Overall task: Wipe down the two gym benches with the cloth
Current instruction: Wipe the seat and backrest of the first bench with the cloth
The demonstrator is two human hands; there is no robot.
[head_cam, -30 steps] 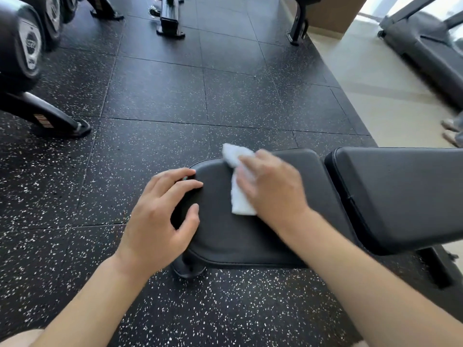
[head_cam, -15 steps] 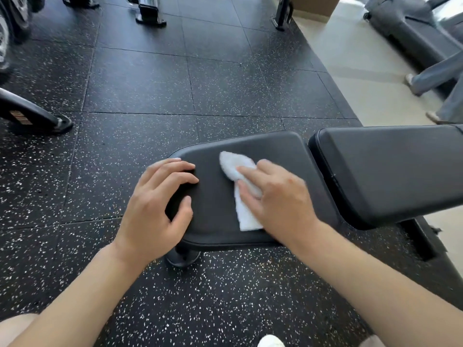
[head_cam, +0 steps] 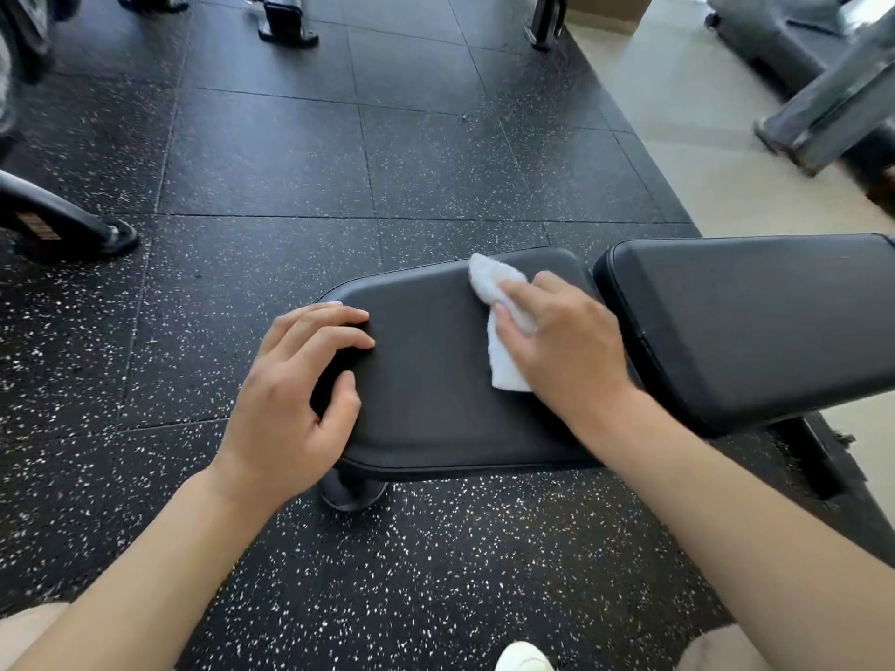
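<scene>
- On the black seat pad (head_cam: 436, 380) of the gym bench, the right hand (head_cam: 566, 346) is pressing a white cloth (head_cam: 499, 331) down near the pad's far right corner, just beside the gap to the backrest pad (head_cam: 755, 322).
- Its fingers (head_cam: 513, 290) are lying fairly flat over the cloth, with the thumb (head_cam: 506, 326) tucked against it; whether the cloth is pinched or only pressed is hard to tell.
- At the pad's rounded left end, the left hand (head_cam: 290, 404) is resting with its fingers (head_cam: 339, 343) curved over the edge and holding no cloth, apparently steadying the bench.
- For a good wipe, the person is likely wiping best with the palm kept flat, so the folded cloth stays spread rather than bunching, and with overlapping strokes running the pad's length.
- Judging by the cloth's spot, the seam beside the backrest and the pad's rolled rim are needing a deliberate pass, since flat strokes tend to skip them.
- Toward the left, the bracing hand is covering part of the surface and would need lifting for a full stroke.
- Around the bench, the speckled rubber floor (head_cam: 290, 162) is offering open room on the far side; machine feet (head_cam: 111, 237) are standing well apart to the left.
- Only one bench is showing here, so the second is presumably not yet reached.
</scene>
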